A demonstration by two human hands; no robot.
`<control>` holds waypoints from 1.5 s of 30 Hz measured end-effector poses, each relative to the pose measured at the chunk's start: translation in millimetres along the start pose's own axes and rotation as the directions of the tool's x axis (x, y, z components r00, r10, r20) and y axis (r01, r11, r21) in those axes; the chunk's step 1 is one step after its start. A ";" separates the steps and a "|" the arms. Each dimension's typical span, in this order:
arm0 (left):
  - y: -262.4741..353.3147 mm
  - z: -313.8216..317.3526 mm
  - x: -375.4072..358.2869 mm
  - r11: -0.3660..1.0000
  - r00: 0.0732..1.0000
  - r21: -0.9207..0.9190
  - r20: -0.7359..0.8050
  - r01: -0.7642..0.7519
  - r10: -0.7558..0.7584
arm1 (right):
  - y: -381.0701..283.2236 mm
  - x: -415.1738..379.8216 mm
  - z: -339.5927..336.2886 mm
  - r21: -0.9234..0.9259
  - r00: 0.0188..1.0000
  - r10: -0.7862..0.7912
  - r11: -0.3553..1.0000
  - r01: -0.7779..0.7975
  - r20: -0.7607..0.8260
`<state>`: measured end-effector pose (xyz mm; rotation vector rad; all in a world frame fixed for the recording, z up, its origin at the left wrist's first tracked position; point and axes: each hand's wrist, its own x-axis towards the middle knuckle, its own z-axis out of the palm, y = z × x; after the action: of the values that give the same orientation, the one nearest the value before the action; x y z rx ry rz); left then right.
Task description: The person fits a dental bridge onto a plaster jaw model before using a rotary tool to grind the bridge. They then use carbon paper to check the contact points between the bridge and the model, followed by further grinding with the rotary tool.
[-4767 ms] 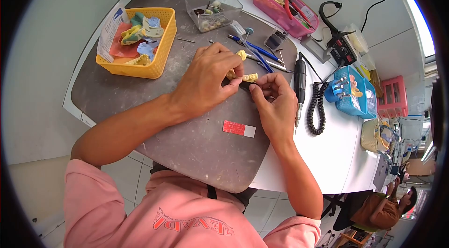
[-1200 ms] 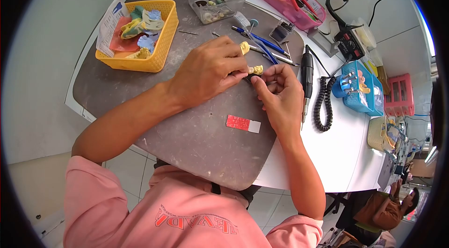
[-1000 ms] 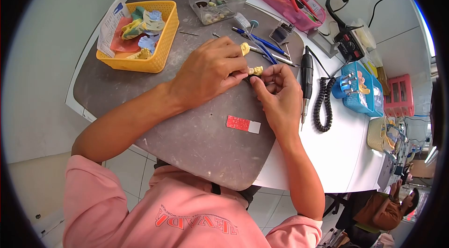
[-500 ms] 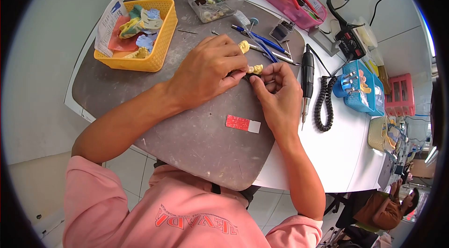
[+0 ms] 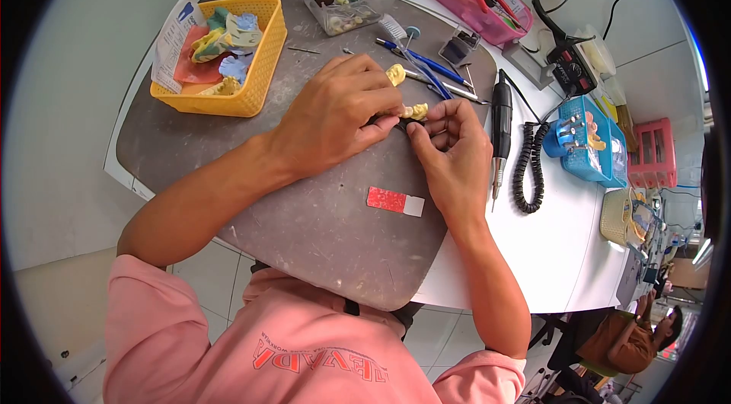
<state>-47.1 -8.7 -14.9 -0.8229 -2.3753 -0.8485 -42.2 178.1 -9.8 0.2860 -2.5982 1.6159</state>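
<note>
Two hands on one tiny piece here, so let's go left to right. Far left you've got the yellow basket (image 5: 251,95) with blue and yellowish casts piled in it plus a paper slip tucked along its side, parked well away from your hands. My guess is that's just to keep spares off the working patch of the grey mat (image 5: 304,229).

Your left hand (image 5: 335,118) is curled over, knuckles up, fingertips pinched down on the near end of the small yellow dental cast (image 5: 416,111). Looks like it's acting as the clamp, wrist resting on the mat for steadiness. There's a second yellowish piece (image 5: 394,73) poking up just behind that hand's fingers; can't tell whether you're touching it.

The cast itself sits between both sets of fingertips, just above the mat, roughly mid-bench. Its long axis runs more or less left-right across your view, one end buried under your left fingers and the other toward your right hand. Too small to say which face is up.

Your right hand (image 5: 455,156) is closed in a pinch too, thumb and forefinger meeting at the cast's right end; something thin may be in there, but I can't make it out.

Further right the black handpiece (image 5: 500,126) lies near your right hand, tip pointing back toward you.
</note>
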 end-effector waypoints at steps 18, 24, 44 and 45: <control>0.6 0.5 0.4 1.000 1.000 -0.003 -0.012 0.012 -0.012 | -3.1 -1.1 -2.9 -0.027 1.000 0.021 0.999 -0.020 0.010; 1.7 0.5 0.3 1.000 1.000 -0.003 -0.023 0.016 -0.016 | -4.4 -1.4 -9.6 0.013 0.997 0.072 0.997 -0.072 0.018; 14.8 -0.7 0.4 0.992 0.999 0.125 -0.044 -0.012 0.018 | 3.9 0.8 -96.8 -0.816 0.991 0.128 0.575 -0.057 0.022; 14.9 -1.1 0.6 0.991 0.999 0.131 -0.043 -0.019 0.024 | 3.4 0.8 -95.2 -0.815 0.986 0.167 0.573 -0.083 0.016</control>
<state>-37.2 0.1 -7.9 -0.7676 -2.3506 -0.6868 -47.4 264.6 29.6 0.0978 -3.1362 0.2453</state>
